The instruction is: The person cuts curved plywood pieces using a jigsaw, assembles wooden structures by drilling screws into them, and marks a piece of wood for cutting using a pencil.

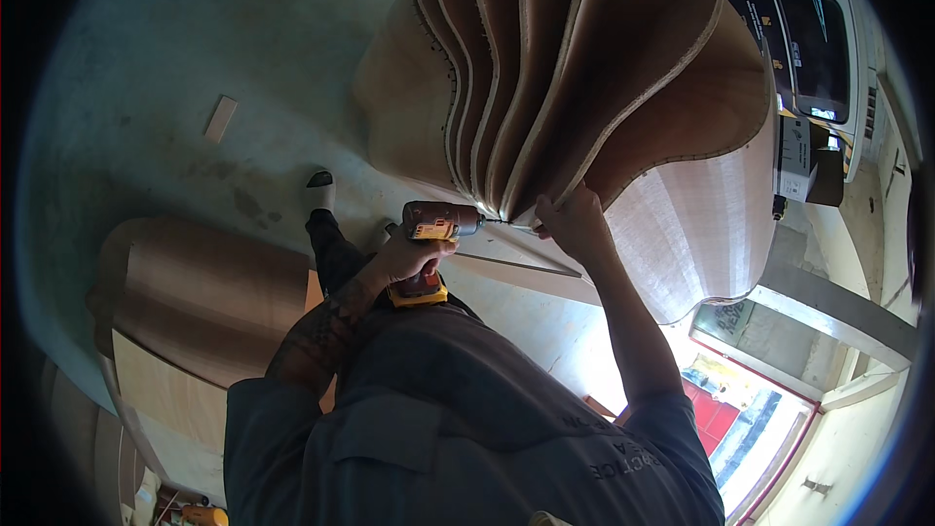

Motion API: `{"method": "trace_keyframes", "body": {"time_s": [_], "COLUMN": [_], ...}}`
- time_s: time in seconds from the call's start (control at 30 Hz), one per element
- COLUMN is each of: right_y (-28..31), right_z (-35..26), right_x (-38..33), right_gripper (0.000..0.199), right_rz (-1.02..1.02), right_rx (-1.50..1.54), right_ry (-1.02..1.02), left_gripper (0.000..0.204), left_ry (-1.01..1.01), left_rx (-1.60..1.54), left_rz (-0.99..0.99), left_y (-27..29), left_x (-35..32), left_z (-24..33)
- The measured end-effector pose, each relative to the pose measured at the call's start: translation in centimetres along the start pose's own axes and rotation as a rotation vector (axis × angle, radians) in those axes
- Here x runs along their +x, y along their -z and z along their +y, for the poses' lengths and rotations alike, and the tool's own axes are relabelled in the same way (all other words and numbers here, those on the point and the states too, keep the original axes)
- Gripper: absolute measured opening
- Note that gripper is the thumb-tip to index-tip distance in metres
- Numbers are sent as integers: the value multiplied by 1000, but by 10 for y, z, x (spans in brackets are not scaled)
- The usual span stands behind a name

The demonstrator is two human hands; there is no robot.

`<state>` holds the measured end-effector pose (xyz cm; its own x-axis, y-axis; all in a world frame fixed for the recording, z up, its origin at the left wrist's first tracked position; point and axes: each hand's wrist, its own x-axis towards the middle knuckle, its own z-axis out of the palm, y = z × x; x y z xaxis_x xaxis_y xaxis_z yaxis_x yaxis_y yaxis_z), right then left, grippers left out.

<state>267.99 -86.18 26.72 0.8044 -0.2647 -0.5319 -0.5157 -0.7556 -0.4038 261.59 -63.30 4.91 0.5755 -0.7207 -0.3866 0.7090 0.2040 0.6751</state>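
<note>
My left hand (414,258) is wrapped round the grip of a yellow and dark cordless drill driver (433,221), held level with its bit pointing right. The bit's tip reaches the narrow lower end of a large wooden piece, where several wavy curved plywood panels (638,102) fan out from one point. Just right of the bit, my right hand (577,221) is closed on the lower edge of a panel, fingers pressed together. What lies under those fingertips is partly hidden. A small bright light shines where the bit meets the wood.
A second curved wooden piece (209,297) stands at the lower left. On the concrete floor lies a small wooden offcut (221,119). A white vehicle (813,49) and a cardboard box (797,158) are at the right. Bright light enters by a doorway (740,419) at the lower right.
</note>
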Motion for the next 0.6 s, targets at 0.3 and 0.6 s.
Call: {"method": "trace_keyframes", "body": {"time_s": [0.3,0.6], "right_y": [-1,0], "right_z": [2,1], "right_x": [0,0], "right_gripper": [46,41], "right_rz": [12,6], "right_rx": [14,0], "right_ry": [15,3], "left_gripper": [21,26], "left_ry": [1,8], "left_rx": [-25,-22], "left_rz": [12,9], "left_y": [-2,-1], "left_x": [-1,-2], "left_z": [-1,1]}}
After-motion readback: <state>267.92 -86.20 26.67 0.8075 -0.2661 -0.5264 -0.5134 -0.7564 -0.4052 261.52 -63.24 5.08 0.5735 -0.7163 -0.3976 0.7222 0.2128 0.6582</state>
